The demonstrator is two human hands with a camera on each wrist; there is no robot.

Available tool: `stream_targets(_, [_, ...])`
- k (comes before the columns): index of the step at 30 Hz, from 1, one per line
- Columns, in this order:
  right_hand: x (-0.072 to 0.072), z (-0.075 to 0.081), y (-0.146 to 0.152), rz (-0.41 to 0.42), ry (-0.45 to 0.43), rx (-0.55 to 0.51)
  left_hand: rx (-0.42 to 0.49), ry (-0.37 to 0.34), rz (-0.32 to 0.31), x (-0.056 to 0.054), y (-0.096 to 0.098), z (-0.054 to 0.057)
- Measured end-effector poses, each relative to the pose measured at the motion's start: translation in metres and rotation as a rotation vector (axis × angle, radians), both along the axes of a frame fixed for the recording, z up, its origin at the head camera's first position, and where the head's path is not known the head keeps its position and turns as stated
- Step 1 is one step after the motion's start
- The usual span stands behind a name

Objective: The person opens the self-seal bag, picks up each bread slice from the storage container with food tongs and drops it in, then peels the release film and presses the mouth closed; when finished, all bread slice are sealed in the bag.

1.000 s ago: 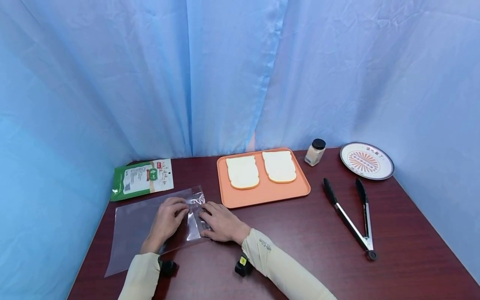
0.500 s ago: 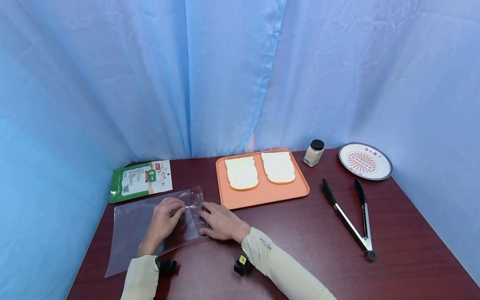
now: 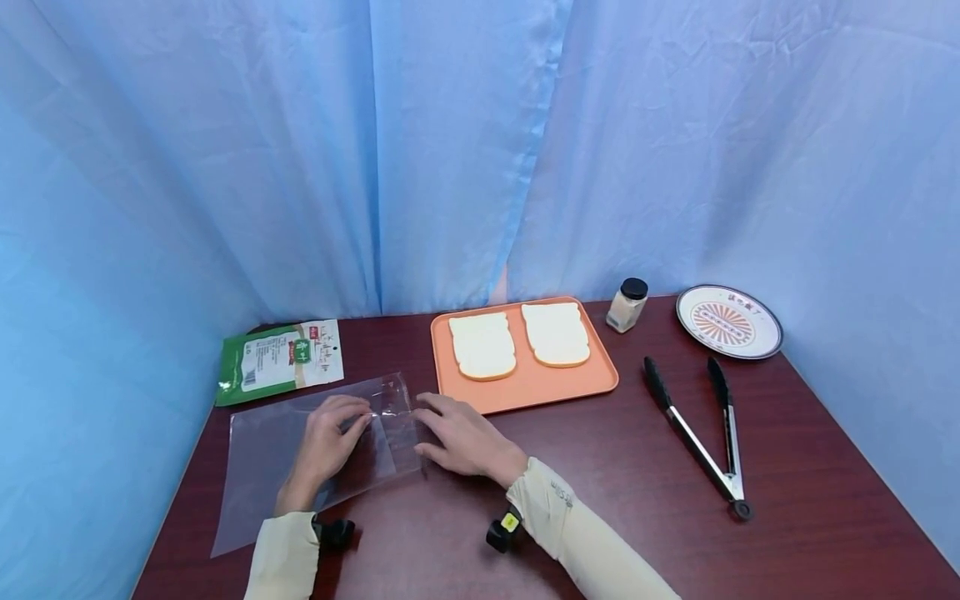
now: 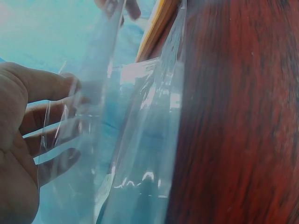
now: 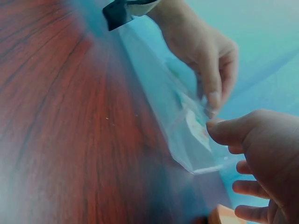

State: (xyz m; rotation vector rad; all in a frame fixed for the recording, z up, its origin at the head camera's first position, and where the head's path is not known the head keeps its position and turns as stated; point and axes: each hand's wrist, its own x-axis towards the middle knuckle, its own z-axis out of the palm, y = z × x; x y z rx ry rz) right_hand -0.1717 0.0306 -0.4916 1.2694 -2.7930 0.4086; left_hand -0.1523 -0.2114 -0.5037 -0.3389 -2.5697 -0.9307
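A large clear plastic bag (image 3: 262,450) lies on the table at the left in the head view. My left hand (image 3: 328,446) pinches the film near the bag's right-hand end, thumb against fingertips; in the left wrist view the thin film (image 4: 100,116) passes in front of its fingers. Just right of that end is my right hand (image 3: 467,437), its fingers loosely spread and nothing in its grasp. The right wrist view shows its thumb close to the bag's edge (image 5: 196,170), the left hand (image 5: 201,60) gripping the film beyond.
Behind the bag lies a green and white food packet (image 3: 281,360). An orange tray (image 3: 536,392) bears two bread slices (image 3: 483,344), with a black-lidded jar (image 3: 627,306) beside it. To the right are a patterned plate (image 3: 765,333) and spread tongs (image 3: 701,446). Blue curtains (image 3: 450,150) surround the table.
My right hand has shifted a little to the right, off the bag's end, with its fingers more spread. The left hand keeps its pinch on the bag, almost still.
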Motion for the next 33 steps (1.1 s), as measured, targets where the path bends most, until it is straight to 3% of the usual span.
stream_targets(11, [0.009, 0.005, 0.052, -0.179, -0.096, -0.136, 0.017, 0.026, -0.003, 0.001, 0.001, 0.000])
stream_targets(25, [0.020, 0.006, 0.130, -0.421, -0.091, -0.230, 0.010, 0.069, -0.015, 0.000, 0.000, -0.005])
stream_targets(33, [0.030, 0.001, 0.181, -0.572, -0.038, -0.265, 0.009, 0.074, -0.019, 0.000, 0.001, -0.006])
